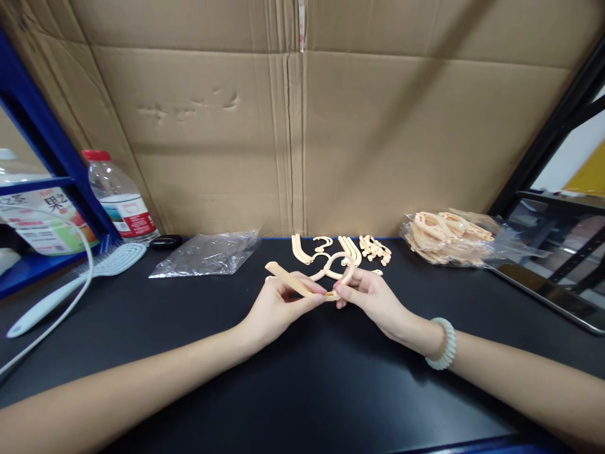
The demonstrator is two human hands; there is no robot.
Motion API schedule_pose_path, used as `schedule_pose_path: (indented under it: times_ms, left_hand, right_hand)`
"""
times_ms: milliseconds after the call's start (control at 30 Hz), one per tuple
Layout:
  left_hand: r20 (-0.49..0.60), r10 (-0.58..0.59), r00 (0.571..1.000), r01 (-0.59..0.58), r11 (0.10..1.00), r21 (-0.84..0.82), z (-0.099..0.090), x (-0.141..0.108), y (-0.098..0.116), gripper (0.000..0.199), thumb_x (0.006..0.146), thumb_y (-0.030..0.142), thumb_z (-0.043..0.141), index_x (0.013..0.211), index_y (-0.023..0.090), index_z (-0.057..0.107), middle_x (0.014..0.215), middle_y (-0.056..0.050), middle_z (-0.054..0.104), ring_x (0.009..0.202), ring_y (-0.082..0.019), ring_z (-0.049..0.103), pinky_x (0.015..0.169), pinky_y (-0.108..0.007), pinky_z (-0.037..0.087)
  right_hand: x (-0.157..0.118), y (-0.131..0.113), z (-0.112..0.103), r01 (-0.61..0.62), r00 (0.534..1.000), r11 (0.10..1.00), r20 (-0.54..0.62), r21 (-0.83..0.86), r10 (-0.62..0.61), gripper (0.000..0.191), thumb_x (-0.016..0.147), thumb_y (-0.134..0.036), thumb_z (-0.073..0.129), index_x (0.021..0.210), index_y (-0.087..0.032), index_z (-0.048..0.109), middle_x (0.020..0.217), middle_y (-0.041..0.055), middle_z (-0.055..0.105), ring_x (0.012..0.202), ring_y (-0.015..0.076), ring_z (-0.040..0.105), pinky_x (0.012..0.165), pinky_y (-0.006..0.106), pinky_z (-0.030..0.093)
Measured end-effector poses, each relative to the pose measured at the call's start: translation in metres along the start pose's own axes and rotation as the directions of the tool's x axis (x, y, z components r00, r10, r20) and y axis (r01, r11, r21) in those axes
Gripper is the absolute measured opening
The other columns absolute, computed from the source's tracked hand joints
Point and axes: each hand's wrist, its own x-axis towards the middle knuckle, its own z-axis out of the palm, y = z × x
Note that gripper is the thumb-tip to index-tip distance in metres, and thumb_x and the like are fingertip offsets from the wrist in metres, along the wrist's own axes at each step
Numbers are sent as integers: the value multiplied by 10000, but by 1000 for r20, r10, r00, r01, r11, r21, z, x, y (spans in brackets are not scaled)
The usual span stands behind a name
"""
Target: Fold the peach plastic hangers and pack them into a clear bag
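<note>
Both hands meet near the middle of the black table, pinching cream plastic parts. My left hand [289, 300] has its thumb and fingers closed on a flat cream arm [287, 277] that slants up to the left. In my right hand [366, 293] is a curved cream piece [350, 270], its loop rising above the fingers. The two pieces meet between the fingertips; whether they are joined is hard to tell. Just behind the hands lie more cream parts: long strips [300, 248], small hooks [323, 242], further strips [350, 247] and a pile of short pieces [374, 248].
At the right are a clear bag of cream parts [444, 238] and a dark phone-like device [551, 295]. On the left lie a flat plastic bag [205, 253], a black case [165, 241], a hairbrush [118, 258], a white cable [78, 299] and a bottle [120, 202]. Cardboard [212, 126] stands behind.
</note>
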Motion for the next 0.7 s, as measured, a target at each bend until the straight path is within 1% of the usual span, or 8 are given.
schedule_pose_path:
  times_ms: [133, 233, 300, 400, 500, 600, 667, 700]
  left_hand:
    - [-65, -70, 995, 68, 997, -43, 2, -1, -1, 154, 720, 272, 747, 812, 156, 704, 785, -20, 682, 764, -169, 642, 752, -288, 509]
    - [-95, -148, 984, 132, 979, -156, 7, -5, 0, 242, 729, 286, 747, 911, 159, 651, 791, -9, 676, 802, -177, 656, 783, -311, 528]
    - [-106, -164, 981, 142, 971, -195, 11, -8, 1, 287, 721, 265, 759, 955, 164, 625, 826, -2, 674, 838, -172, 663, 817, -308, 530]
    - [-50, -161, 986, 148, 969, -198, 16, -11, 3, 279, 696, 222, 780, 920, 161, 625, 846, -6, 686, 828, -167, 678, 824, -300, 535]
    - [-4, -217, 976, 209, 946, -250, 17, -11, 4, 226, 696, 215, 786, 859, 147, 646, 811, -17, 702, 785, -172, 690, 785, -304, 561]
    - [-29, -275, 961, 251, 911, -327, 15, -10, 3, 217, 694, 207, 798, 862, 133, 682, 844, -32, 711, 799, -165, 689, 803, -299, 570]
    - [-30, -292, 956, 261, 894, -364, 14, -9, 2, 223, 690, 199, 806, 877, 129, 708, 871, -39, 713, 826, -162, 684, 833, -296, 568]
    - [-30, -298, 954, 265, 887, -379, 13, -9, 2, 227, 683, 194, 812, 880, 130, 718, 883, -42, 714, 843, -163, 680, 844, -295, 566]
  right_hand:
    - [0, -1, -1, 50, 999, 999, 2, -13, -50, 322, 725, -464, 733, 683, -182, 584, 723, 3, 607, 668, 127, 546, 639, 282, 461]
    - [-1, -2, -1, 48, 999, 999, -3, -14, -48, 299, 741, -449, 728, 703, -178, 607, 691, -11, 568, 601, 101, 487, 559, 251, 427]
    - [-1, -2, 1, 23, 1000, 1000, 19, 19, -23, 287, 731, -435, 742, 740, -177, 617, 676, -16, 563, 574, 95, 484, 525, 242, 421]
    - [-3, 0, 4, 11, 997, 998, 73, 63, -15, 273, 724, -405, 758, 793, -180, 620, 718, 0, 614, 604, 112, 551, 529, 245, 456]
    - [-2, -1, 3, 27, 993, 998, 114, 61, -34, 253, 759, -403, 728, 808, -174, 631, 726, 14, 647, 608, 121, 592, 556, 260, 496]
    - [7, -3, -9, 68, 995, 997, 69, -29, -66, 281, 820, -442, 650, 861, -164, 661, 717, 24, 652, 586, 128, 606, 582, 289, 526]
    - [17, -3, -22, 141, 990, 977, 3, -162, -142, 283, 865, -436, 588, 908, -170, 674, 730, 34, 655, 617, 148, 621, 609, 315, 536]
    - [23, -3, -30, 186, 980, 948, -17, -260, -197, 263, 880, -412, 571, 934, -179, 679, 757, 41, 664, 652, 161, 630, 635, 333, 539]
